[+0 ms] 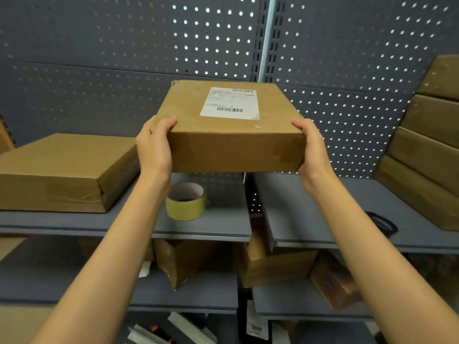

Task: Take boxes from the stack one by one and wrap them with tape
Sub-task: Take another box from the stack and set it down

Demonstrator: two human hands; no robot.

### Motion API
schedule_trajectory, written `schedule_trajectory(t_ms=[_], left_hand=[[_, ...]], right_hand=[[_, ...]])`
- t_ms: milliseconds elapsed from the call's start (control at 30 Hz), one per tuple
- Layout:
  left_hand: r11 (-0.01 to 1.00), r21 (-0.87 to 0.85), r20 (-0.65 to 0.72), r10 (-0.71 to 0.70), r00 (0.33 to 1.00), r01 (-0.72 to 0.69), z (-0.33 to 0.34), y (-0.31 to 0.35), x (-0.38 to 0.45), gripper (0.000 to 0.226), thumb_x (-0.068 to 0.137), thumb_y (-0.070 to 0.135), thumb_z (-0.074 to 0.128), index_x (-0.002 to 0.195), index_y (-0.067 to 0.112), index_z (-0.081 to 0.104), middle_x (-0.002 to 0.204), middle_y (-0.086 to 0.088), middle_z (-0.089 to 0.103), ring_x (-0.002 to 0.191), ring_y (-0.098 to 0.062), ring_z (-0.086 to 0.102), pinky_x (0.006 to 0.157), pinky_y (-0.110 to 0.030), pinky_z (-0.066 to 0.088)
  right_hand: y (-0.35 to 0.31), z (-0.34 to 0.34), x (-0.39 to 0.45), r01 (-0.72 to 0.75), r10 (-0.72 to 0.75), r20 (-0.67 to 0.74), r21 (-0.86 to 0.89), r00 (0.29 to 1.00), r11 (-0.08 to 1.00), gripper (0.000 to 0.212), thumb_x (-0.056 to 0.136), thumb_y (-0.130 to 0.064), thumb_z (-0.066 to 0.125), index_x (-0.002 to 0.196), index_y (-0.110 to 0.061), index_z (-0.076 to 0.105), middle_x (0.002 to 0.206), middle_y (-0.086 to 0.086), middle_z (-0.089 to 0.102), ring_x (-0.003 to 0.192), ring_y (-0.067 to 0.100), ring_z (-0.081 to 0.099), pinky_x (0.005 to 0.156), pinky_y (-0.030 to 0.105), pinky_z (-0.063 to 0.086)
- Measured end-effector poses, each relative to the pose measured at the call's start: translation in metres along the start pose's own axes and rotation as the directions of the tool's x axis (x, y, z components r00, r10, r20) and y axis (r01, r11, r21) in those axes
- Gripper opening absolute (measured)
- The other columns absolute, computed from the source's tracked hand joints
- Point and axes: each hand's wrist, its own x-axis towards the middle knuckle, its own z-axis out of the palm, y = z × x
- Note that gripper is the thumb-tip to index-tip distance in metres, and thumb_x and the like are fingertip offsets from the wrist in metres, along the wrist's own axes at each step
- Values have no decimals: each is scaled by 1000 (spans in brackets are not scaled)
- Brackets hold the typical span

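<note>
1. This looks like a stockroom or parcel-packing area, fitted with grey metal shelves (203,227) backed by perforated panels (99,45).
2. Brown cardboard boxes stand in a stack (427,145) at the right, and more boxes (270,266) sit on the lower shelf.
3. A shipping label (229,103) with barcodes and a roll of packing tape (185,202) point to parcel handling.

Dim, even light; bright backlight glows through the grey perforated metal back panel (211,33) at upper centre. Edges bend outward, corners soften.
</note>
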Motion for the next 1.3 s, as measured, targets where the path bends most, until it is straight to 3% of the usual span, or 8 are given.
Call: schedule_trajectory(t_ms=[267,400,533,700,800,933,1100,1300], left_hand=[[996,81,64,-52,997,47,41,-37,-27,42,95,29,53,134,13,52,120,5,58,89,0,50,66,-11,40],[992,87,86,-94,992,87,50,-56,-36,39,97,25,52,133,13,51,98,17,55,81,4,49,53,1,36],[983,121,98,-148,984,136,48,-78,-47,48,96,27,53,141,13,44,129,1,54,97,-5,50,56,4,36],[979,160,119,-142,983,122,48,-91,-52,50,96,27,53,143,14,40,134,0,52,108,-9,48,65,-2,38],[975,178,126,-154,980,130,51,-97,-55,49,96,28,53,142,14,42,132,0,52,106,-9,48,63,-2,37],[969,181,95,-188,978,169,53,-108,-62,45,96,27,53,139,13,46,128,0,54,103,-8,49,65,-5,37],[968,184,62,-183,981,169,52,-115,-68,45,97,28,53,138,12,46,121,3,53,90,4,49,57,5,36],[962,215,50,-184,982,169,54,-117,-65,43,97,32,52,136,15,48,119,4,53,89,6,48,56,5,34]], right_hand=[[29,-55,3,-95,94,-89,-1,992,995,26,72,-50,58,87,-32,69,102,-6,67,101,17,60,99,48,45],[45,-68,-6,-138,137,-142,6,980,990,28,67,-52,58,86,-35,69,108,-5,66,111,19,58,103,53,42],[64,-79,-12,-150,151,-173,16,973,989,28,72,-48,58,93,-33,70,118,-3,66,117,19,56,106,52,39],[87,-88,-19,-148,161,-189,81,969,986,17,87,-35,54,91,-30,70,105,-5,69,111,19,59,106,48,40],[92,-94,-18,-148,164,-202,94,966,985,18,89,-34,53,99,-30,68,112,-3,68,112,18,58,106,46,41],[98,-101,-12,-186,197,-183,75,963,980,38,87,-38,56,120,-22,64,121,0,65,113,18,58,106,46,42],[102,-108,-10,-215,220,-115,53,969,975,82,60,-58,63,133,-21,55,128,-2,62,118,17,57,108,45,40],[103,-112,-4,-244,248,-36,100,968,965,45,91,-35,55,133,-19,55,123,-1,65,112,16,60,106,41,42]])
